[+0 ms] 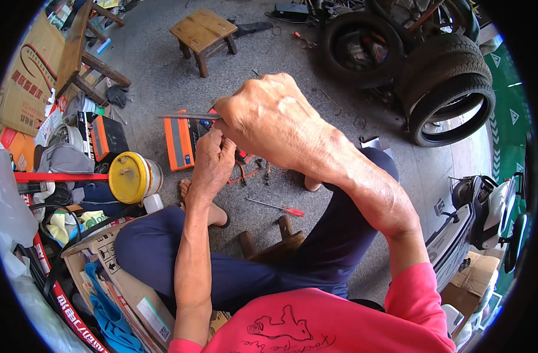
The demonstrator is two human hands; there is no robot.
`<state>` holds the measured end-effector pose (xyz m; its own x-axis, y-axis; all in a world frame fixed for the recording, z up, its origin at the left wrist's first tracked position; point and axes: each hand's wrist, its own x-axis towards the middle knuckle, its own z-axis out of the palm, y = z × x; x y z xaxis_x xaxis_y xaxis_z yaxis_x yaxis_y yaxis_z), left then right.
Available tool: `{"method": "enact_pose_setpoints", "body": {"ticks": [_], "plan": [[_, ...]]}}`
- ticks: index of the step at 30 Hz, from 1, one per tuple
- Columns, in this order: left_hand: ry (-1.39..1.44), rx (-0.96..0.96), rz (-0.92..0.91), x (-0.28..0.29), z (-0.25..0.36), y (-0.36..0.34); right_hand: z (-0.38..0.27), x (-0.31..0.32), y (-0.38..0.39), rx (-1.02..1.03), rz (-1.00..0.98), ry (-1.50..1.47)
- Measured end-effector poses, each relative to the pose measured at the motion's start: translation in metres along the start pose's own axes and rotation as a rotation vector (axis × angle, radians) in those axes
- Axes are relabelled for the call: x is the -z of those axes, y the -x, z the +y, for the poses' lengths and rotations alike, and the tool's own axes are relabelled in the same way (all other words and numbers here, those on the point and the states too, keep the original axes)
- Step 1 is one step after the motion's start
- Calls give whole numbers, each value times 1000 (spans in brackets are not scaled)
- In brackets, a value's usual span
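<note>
My right hand (269, 115) is raised in front of me and closed around a slim grey metal tool (183, 115). The tool's narrow end sticks out to the left; its other end is hidden in the fist, so its exact kind does not show. Just below, my left hand (213, 162) is closed with its fingertips up against the right hand. What it pinches, if anything, is hidden. Beyond both hands an orange and black battery-like box (176, 144) rests on the floor, partly covered by them. Red and black leads (243, 172) lie beside it.
A red-handled screwdriver (292, 211) lies on the floor before my knees. To the left stand a yellow-lidded bucket (127, 177) and another orange-black box (107, 138). A wooden stool (203, 29) is ahead; tyres (451, 112) are piled at the far right.
</note>
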<state>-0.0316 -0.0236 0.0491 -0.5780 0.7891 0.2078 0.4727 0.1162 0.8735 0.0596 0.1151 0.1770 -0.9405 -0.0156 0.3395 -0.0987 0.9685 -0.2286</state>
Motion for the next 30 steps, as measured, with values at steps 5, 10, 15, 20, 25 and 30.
{"method": "enact_pose_setpoints", "body": {"ticks": [5,10,15,20,25,30], "plan": [[38,-107,97,-4,3,-1,-6,-2,-1,-93,38,-81],[83,73,-4,5,22,-2,6,-3,-5,197,297,-7],[-5,-81,-1,2,5,2,-7,2,-4,110,-5,108],[79,0,-2,-3,17,0,-4,3,-7,-81,219,11],[31,74,-13,5,21,-2,3,9,-7,-72,252,13],[61,69,-37,5,11,0,0,5,-8,-4,208,48]]}}
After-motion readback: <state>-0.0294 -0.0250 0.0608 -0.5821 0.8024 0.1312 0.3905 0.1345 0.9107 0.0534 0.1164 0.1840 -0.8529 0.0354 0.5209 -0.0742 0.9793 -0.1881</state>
